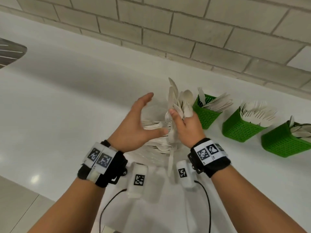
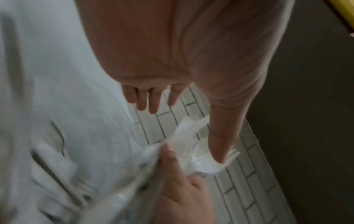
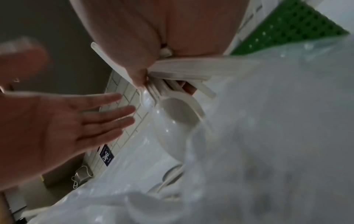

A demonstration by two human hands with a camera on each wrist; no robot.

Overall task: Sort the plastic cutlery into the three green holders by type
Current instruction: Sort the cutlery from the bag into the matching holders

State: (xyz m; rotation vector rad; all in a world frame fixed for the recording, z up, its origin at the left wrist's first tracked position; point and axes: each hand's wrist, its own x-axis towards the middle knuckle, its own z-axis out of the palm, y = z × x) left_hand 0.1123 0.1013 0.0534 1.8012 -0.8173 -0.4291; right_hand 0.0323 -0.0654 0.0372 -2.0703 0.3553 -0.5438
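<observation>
My right hand [image 1: 180,115] grips an upright mixed bundle of white plastic cutlery [image 1: 175,96] with knives, spoons and forks in it. The left hand [image 1: 156,113] is open beside it, fingers spread, and its thumb [image 2: 218,145] reaches the bundle [image 2: 189,133]. Both hands hover over a clear plastic bag [image 1: 151,155] with more forks [image 1: 161,145] lying in it. Three green holders stand in a row to the right: one with knives [image 1: 206,116], one with forks [image 1: 237,132], one with spoons [image 1: 282,145]. In the right wrist view a spoon [image 3: 180,115] and fork tines stick out below my right hand's fingers [image 3: 138,75].
A tiled wall [image 1: 168,31] runs behind the white counter [image 1: 75,98]. A metal object [image 1: 10,52] shows at the far left edge. Black cables [image 1: 107,204] hang from the wrist cameras near the counter's front. A label and a small white item [image 3: 82,175] sit by the wall.
</observation>
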